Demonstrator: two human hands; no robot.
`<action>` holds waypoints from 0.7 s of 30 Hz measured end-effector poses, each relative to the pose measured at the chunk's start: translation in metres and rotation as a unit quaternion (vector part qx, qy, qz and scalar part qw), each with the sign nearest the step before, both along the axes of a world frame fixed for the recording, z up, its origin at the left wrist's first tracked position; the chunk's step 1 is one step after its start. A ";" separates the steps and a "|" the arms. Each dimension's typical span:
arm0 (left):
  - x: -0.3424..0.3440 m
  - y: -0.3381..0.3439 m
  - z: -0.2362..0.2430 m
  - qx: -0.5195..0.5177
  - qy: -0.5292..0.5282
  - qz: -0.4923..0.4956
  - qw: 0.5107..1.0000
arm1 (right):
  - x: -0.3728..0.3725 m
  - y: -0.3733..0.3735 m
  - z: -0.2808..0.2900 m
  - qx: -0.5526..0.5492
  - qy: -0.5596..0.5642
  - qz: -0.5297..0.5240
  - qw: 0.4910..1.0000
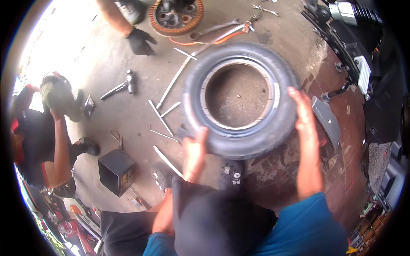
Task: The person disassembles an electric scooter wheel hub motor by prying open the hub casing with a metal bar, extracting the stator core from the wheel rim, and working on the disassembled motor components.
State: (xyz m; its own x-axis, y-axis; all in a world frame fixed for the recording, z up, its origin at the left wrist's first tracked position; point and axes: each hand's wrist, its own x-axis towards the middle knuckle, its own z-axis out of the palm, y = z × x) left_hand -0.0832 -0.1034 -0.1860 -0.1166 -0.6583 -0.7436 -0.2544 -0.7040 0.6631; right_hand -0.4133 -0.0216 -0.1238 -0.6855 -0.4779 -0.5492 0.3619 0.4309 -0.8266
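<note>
A black tyre [239, 53], slightly blurred, is held between my hands above the concrete floor. Its pale inner ring [206, 99] surrounds an open middle through which the floor shows. My left hand [194, 149] grips the tyre's lower left edge, fingers partly hidden. My right hand [303, 111] is closed on its right edge. Below the tyre my sandalled foot [230, 173] rests on the floor. Metal T-handle wrenches [173, 80] and long bars [166, 160] lie just left of it, and a grey curved panel [325, 121] is by my right hand.
A co-worker's gloved hand [141, 42] reaches near a brake-rimmed wheel hub [176, 23]. Another person [38, 145] at the left holds an object [60, 94]. A hammer [129, 82], spanners [220, 27] and a black box [115, 170] lie around. Dark motorcycle parts [376, 106] crowd the right.
</note>
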 end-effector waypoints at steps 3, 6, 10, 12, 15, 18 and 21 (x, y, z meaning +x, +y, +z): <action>-0.040 0.052 0.003 0.001 0.091 0.032 0.995 | -0.048 0.005 -0.019 0.039 0.050 0.011 0.998; -0.039 0.065 -0.008 -0.056 0.124 -0.190 0.972 | -0.059 -0.001 -0.026 0.107 0.174 0.040 0.978; -0.013 -0.017 0.048 -0.081 -0.048 -0.720 0.688 | 0.021 -0.017 -0.031 0.117 0.477 0.136 0.860; 0.018 -0.073 0.061 -0.164 -0.121 -0.789 0.580 | 0.111 -0.032 -0.021 0.186 0.514 0.338 0.766; 0.046 -0.168 0.086 -0.170 -0.312 -0.779 0.517 | 0.191 -0.034 -0.050 0.179 0.529 0.489 0.670; 0.094 -0.220 0.099 -0.305 -0.301 -0.701 0.569 | 0.201 -0.039 -0.060 0.225 0.591 0.475 0.612; 0.136 -0.230 0.076 -0.357 -0.260 -0.647 0.622 | 0.203 -0.045 -0.056 0.269 0.561 0.492 0.609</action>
State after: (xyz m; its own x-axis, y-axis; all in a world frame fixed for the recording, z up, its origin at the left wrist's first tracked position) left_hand 0.0523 -0.3330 -0.1095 -0.7580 -0.4473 -0.4748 -0.6123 0.7388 0.2814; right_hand -0.2107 -0.0665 -0.1793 -0.3008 -0.9182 -0.2577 -0.9528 0.3009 0.0400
